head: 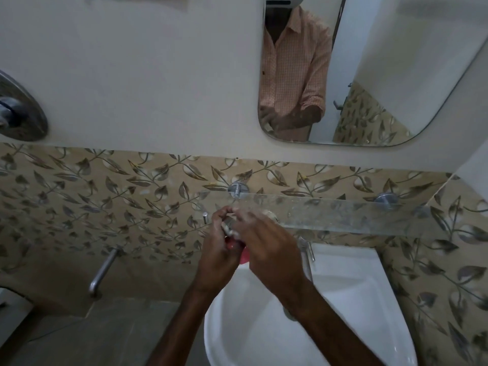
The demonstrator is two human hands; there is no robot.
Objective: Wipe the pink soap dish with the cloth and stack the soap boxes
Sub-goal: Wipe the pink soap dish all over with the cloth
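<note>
- Pink soap dish shows only as a pink-red sliver between the two hands, held above the back rim of the white washbasin and just below the front edge of the glass shelf.
- Left hand is curled shut around the dish from the left side, fingers bent over its top.
- Right hand covers the dish from the right, its fingers reaching under the shelf edge; it is closed over something pale and crumpled, probably the cloth, though blur leaves that uncertain.
- Both hands touch each other around the dish, so most of it is hidden.
- Soap boxes cannot be made out anywhere in the head view.
- Two round metal brackets fix the shelf to the leaf-patterned tile wall.
- A chrome spout juts from the wall to the left of the basin, well apart from the hands.
- A rounded mirror above reflects a person in an orange checked shirt.
</note>
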